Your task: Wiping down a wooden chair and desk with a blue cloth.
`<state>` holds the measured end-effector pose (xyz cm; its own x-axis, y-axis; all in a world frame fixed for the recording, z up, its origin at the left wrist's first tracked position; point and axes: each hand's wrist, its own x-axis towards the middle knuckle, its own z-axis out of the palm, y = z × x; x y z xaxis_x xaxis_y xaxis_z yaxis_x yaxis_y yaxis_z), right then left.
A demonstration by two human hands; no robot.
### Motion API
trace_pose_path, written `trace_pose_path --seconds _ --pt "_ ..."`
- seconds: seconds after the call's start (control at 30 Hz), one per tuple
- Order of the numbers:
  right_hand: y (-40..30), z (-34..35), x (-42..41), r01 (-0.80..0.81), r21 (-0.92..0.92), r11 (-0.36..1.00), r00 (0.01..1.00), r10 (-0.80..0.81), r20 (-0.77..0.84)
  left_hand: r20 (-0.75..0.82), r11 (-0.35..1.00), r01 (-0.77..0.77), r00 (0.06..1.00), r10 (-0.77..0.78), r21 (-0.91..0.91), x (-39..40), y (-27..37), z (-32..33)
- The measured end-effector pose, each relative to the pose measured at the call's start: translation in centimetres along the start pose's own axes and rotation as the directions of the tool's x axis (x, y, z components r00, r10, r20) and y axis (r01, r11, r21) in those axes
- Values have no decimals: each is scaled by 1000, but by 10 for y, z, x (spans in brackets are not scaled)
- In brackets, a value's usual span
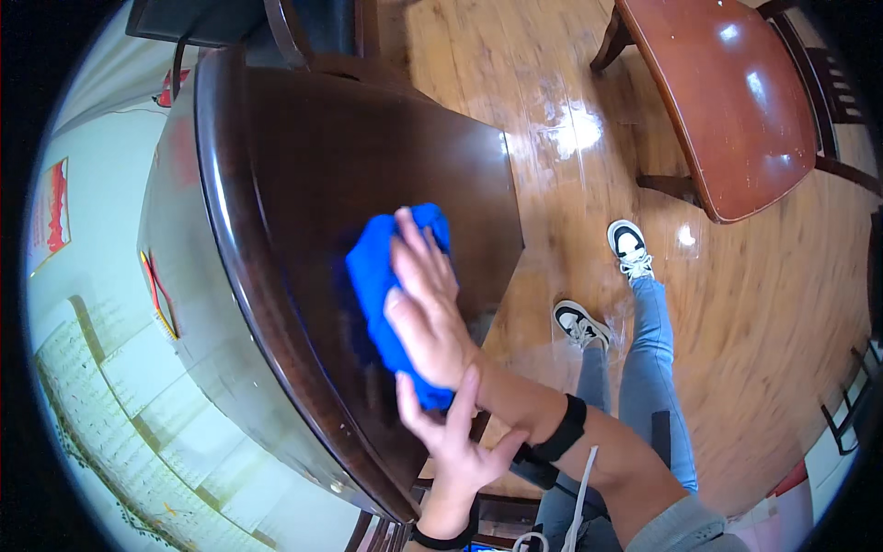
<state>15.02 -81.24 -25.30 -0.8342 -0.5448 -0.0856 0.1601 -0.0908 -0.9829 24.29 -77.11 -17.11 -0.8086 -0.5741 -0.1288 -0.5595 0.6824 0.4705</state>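
My right hand (428,310) lies palm down on a crumpled blue cloth (376,276), pressing it against a dark brown wooden surface (331,138) with a curved, raised edge. Its thumb is spread from the fingers, which are slightly blurred. A black strap (566,428) circles the right forearm. Just below, my left hand (459,441) has its fingers spread, with the fingertips at my right wrist and the cloth's lower end. Nothing shows in its grasp. A black band sits on the left wrist.
A reddish-brown wooden chair (745,103) stands on the wood floor (552,90) at the upper right. Another dark chair (296,34) is beyond the wooden surface. A glossy pale surface (207,297) lies left of the curved edge. My shoes (583,324) are on the floor.
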Motion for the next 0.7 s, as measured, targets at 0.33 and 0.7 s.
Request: trace_pose_path --seconds 0.33,0.7 --pt "-76 5 11 60 198 978 986 -88 139 -567 863 -223 819 -86 -453 7 25 18" --pt "38 -4 31 197 -256 946 979 -205 -6 -136 956 244 954 -267 -165 67 28 36"
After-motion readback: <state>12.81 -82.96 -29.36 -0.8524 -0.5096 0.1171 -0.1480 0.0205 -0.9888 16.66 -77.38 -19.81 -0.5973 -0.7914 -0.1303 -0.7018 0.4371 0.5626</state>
